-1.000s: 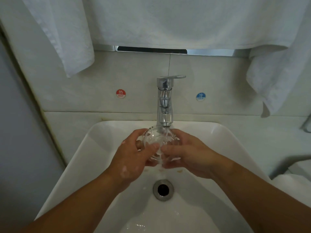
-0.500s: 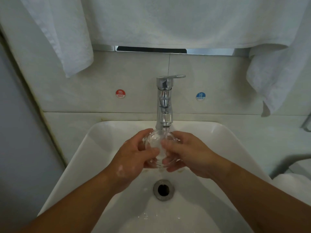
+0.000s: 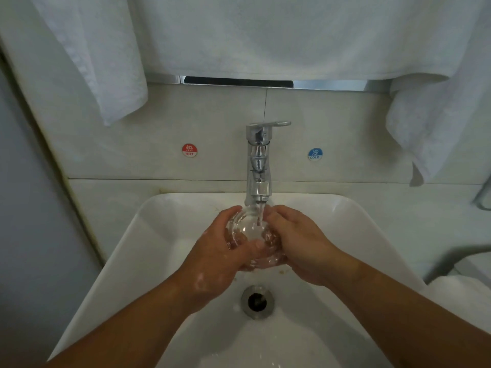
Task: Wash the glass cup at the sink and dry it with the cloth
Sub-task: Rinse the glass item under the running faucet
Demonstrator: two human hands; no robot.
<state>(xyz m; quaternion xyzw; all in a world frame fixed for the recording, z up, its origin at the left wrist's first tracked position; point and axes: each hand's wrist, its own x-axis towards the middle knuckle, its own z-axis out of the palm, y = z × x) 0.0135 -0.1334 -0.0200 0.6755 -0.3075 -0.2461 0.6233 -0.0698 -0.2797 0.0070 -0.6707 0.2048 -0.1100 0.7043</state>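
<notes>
Above the drain (image 3: 257,302) of the sink (image 3: 148,248), soapy left hand (image 3: 220,261) & right hand (image 3: 303,248) both curl round the glass cup (image 3: 248,229), held mouth-up under the tap (image 3: 259,166) so water runs in, prob. rinsing. White cloth (image 3: 265,35) hangs behind, handy for drying.

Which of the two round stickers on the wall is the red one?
The HOT sticker, left of the tap, is the red one. The COLD sticker, right of the tap, is blue.
</notes>
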